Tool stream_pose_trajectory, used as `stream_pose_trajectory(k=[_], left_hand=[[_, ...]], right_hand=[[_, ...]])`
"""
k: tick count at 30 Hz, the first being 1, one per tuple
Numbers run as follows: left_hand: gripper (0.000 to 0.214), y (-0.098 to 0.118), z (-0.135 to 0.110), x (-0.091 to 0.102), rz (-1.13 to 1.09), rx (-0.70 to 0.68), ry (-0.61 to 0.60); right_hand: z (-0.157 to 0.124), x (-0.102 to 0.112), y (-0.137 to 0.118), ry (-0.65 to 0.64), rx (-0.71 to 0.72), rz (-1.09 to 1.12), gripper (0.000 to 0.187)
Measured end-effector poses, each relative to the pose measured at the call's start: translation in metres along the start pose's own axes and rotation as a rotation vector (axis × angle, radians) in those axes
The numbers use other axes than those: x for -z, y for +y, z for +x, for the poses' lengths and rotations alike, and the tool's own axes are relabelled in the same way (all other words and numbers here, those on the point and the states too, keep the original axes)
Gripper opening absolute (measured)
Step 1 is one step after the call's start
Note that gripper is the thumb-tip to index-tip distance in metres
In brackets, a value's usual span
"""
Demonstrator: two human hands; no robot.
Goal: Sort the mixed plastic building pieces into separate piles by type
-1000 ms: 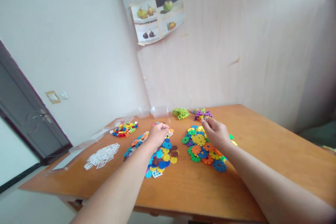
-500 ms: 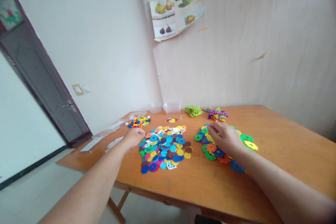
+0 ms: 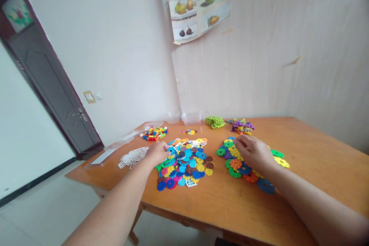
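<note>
Beside the small-disc pile [image 3: 184,161], the left hand [image 3: 158,153] curls loosely at its edge, while the right hand [image 3: 253,153] rests open on the large-disc pile [image 3: 245,161], both heaps sorted by size on the desk [image 3: 317,161].

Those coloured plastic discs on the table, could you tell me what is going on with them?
A person sits at a wooden table with both hands on heaps of flower-shaped discs. The left hand rests at the edge of the smaller-disc heap; the right hand lies on the larger-disc heap. White grid pieces lie further left. Whether either hand grips a disc cannot be told.
</note>
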State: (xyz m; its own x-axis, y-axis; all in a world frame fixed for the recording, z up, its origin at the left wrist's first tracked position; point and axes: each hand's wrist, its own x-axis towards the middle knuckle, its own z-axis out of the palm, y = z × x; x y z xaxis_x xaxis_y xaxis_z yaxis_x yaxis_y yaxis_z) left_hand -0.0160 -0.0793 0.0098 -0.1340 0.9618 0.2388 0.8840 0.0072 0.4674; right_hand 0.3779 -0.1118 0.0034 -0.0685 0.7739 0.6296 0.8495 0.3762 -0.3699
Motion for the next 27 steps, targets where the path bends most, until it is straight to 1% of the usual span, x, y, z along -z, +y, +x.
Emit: stream_pose_trajectory(k=[3, 5, 9, 12, 14, 17, 21, 23, 27], left_hand=[[0.009, 0.007, -0.002, 0.006, -0.094, 0.096, -0.018], [0.008, 0.014, -0.003, 0.014, -0.185, 0.133, -0.031], [0.01, 0.032, 0.001, 0.023, -0.284, 0.114, -0.004], [0.013, 0.057, 0.004, 0.017, -0.361, 0.078, -0.022], [0.016, 0.081, 0.003, 0.009, -0.424, 0.044, -0.065], [0.016, 0.122, -0.004, -0.008, -0.52, -0.017, -0.135], [0.015, 0.172, -0.017, -0.037, -0.642, -0.113, -0.241], [0.014, 0.192, -0.021, -0.055, -0.685, -0.132, -0.267], [0.018, 0.221, -0.029, -0.087, -0.766, -0.088, -0.371]], right_hand=[[0.0, 0.0, -0.001, -0.002, -0.032, 0.019, 0.031], [0.001, 0.0, -0.002, 0.012, -0.056, 0.043, 0.031], [0.002, -0.001, -0.004, 0.07, -0.134, 0.112, 0.033], [0.004, -0.001, -0.005, 0.106, -0.156, 0.151, 0.031], [0.005, -0.001, -0.005, 0.128, -0.159, 0.161, 0.032], [0.005, 0.0, -0.004, 0.156, -0.183, 0.178, 0.033], [0.005, 0.001, 0.0, 0.178, -0.232, 0.235, 0.034], [0.006, 0.001, 0.002, 0.188, -0.258, 0.266, 0.035], [0.008, -0.001, 0.005, 0.226, -0.3, 0.344, 0.035]])
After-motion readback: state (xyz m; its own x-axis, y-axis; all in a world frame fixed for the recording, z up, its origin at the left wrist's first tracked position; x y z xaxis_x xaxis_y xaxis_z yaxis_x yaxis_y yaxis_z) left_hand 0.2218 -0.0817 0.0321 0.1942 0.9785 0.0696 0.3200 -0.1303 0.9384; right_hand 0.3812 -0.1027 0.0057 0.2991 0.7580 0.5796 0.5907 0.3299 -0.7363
